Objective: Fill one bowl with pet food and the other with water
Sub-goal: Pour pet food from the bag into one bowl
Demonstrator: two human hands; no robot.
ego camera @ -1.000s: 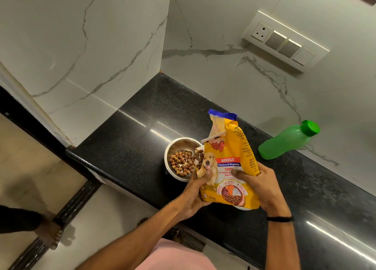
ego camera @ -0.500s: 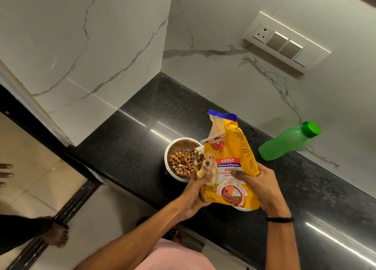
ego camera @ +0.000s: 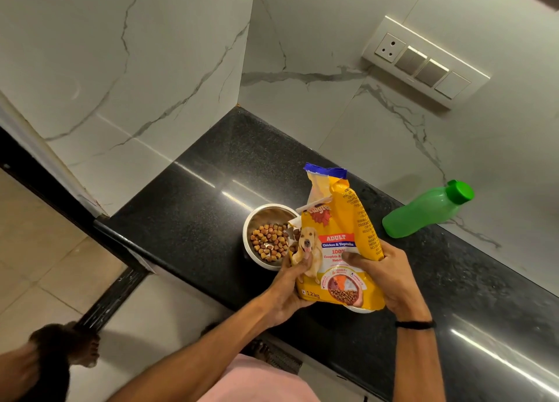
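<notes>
A yellow pet food bag stands nearly upright over the black counter, held from both sides. My left hand grips its lower left edge, thumb on the printed dog. My right hand grips its right side. Just left of the bag sits a steel bowl with brown kibble in it; the bag's torn corner hangs at the bowl's rim. A second bowl is almost fully hidden under the bag, only a pale rim showing. A green water bottle with its cap on leans against the wall, right of the bag.
The black counter ends in a front edge near me and meets marble walls at the back and left. A switch panel is on the back wall. Another person's foot stands on the tiled floor at lower left.
The bag, bowl and both hands have barely shifted. The other person's foot on the floor at lower left has stepped closer to the counter.
</notes>
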